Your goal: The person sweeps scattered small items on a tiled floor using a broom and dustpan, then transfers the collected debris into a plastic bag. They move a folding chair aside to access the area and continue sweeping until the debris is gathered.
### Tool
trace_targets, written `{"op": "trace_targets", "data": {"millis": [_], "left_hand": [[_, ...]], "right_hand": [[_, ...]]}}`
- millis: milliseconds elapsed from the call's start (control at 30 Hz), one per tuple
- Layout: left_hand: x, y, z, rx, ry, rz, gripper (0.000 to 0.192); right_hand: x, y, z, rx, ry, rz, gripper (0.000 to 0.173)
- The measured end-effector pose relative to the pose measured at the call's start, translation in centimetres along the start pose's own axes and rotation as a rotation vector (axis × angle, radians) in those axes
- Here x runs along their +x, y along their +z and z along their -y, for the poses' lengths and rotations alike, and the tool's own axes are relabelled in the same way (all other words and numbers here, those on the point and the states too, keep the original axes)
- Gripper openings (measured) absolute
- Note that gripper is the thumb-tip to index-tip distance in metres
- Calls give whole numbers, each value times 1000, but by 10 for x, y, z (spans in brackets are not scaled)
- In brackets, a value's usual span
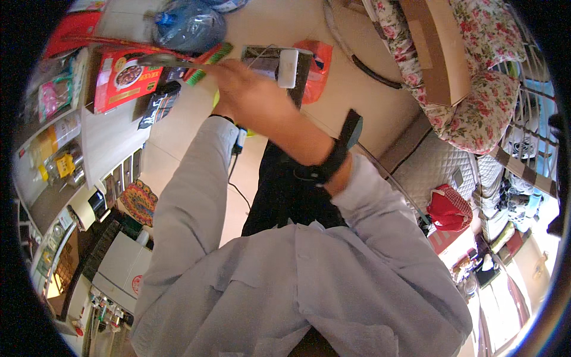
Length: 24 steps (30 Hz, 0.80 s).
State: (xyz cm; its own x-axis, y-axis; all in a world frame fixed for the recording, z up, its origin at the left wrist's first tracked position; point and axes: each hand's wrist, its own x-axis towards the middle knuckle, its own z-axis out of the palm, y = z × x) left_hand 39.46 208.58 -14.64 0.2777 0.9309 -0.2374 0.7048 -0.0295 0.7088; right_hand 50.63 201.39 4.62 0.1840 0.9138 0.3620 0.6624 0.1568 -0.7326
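Note:
My right hand [241,87] reaches across to the upper left, above my left hand, with a black band on its wrist. It is blurred, and a long, thin grey object [165,61] runs leftward from its closed fingers. My left hand [221,108] is mostly hidden beneath it; only the part by the cuff shows, so its grip cannot be told. Just beyond the hands lies a brush with green bristles [219,52] and a red body. A long red strip [120,43], blurred too, stretches left from there. Something yellow shows beside my left wrist.
A red printed box [127,82] stands on the white shelf unit at left. Beyond it sits a large clear blue plastic bottle [192,26]. Ahead are a white box-shaped thing [288,68] and a red plastic bag [319,82]. Flowered bedding [479,120] and a cardboard box [439,53] lie at right.

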Motion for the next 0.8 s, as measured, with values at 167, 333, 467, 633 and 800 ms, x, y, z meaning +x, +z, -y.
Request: {"op": "trace_targets", "data": {"millis": [167, 333, 467, 633, 800], "left_hand": [[57, 6, 42, -7, 19, -33, 51], [81, 3, 65, -211, -221, 19, 47], [93, 12, 68, -288, -184, 7, 43], [104, 10, 76, -333, -79, 56, 41], [114, -5, 82, -307, -75, 175, 37]], "right_hand": [[-63, -27, -163, -192, 585, 65, 19], [-109, 59, -307, -492, 943, 694, 22], [-141, 94, -364, -761, 596, 995, 24], [-158, 100, -391, -841, 535, 1299, 27], [-129, 98, -410, -596, 483, 593, 26]]}}
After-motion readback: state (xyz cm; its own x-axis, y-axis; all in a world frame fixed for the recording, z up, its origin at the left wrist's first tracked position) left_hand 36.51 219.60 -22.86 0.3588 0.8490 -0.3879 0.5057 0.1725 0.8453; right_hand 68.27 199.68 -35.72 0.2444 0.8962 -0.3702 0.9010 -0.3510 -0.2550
